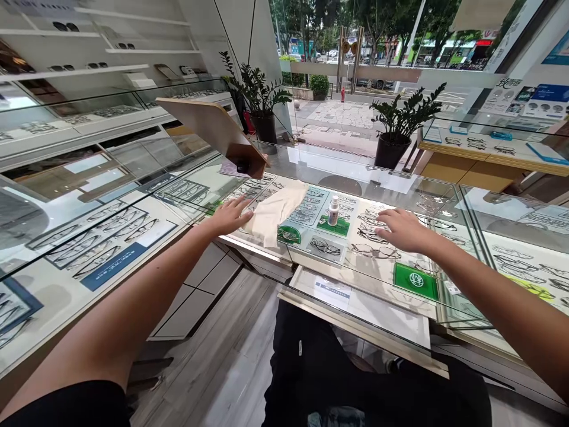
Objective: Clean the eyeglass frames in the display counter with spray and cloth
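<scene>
My left hand (229, 217) rests on the glass counter top with its fingers apart, just left of a cream cloth (276, 207). To the right, my right hand (405, 229) lies palm down over the glass, fingers spread, holding nothing. Between the two hands a small white spray bottle (333, 212) stands upright on the glass. Under the glass are rows of eyeglasses (376, 251), a dark-framed pair on a grey card (326, 247), and a green box (415, 281) with a white emblem, below my right hand.
A tilted wooden-backed mirror or stand (213, 127) is on the counter behind my left hand. A shallow drawer (377, 314) is pulled out above my lap. Potted plants (393, 148) stand beyond the counter by the glass doors. Shelves (75, 71) with sunglasses line the left wall.
</scene>
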Available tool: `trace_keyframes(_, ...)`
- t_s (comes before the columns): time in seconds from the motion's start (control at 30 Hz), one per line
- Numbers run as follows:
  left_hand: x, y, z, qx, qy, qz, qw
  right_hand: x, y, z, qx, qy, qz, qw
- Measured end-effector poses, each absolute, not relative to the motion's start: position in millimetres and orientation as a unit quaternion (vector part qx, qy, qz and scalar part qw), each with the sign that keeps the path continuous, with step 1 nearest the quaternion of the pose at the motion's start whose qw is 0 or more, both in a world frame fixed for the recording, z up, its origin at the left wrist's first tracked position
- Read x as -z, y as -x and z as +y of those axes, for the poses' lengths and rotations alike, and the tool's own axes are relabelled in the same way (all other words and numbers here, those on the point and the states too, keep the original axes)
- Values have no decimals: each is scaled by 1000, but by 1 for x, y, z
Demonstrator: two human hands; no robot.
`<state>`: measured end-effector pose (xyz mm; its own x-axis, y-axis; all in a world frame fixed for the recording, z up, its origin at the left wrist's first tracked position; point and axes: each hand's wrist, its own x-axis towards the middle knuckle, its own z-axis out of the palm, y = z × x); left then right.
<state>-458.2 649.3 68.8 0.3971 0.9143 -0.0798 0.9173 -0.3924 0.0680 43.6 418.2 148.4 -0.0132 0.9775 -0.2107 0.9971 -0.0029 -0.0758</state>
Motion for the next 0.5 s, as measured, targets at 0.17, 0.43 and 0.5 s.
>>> trace_keyframes(0.17, -70, 459, 634, -47, -841, 537, 57, -161, -42, 380, 56, -673, 738, -10)
trace_keyframes(0.43, -80, 423, 576, -117, -790, 601, 38, -171, -4, 319, 12, -588, 803, -90)
trace_keyframes(0.5, -86, 417, 572, -142, -762, 627, 71, -172, 16, 315, 29, -561, 822, -100)
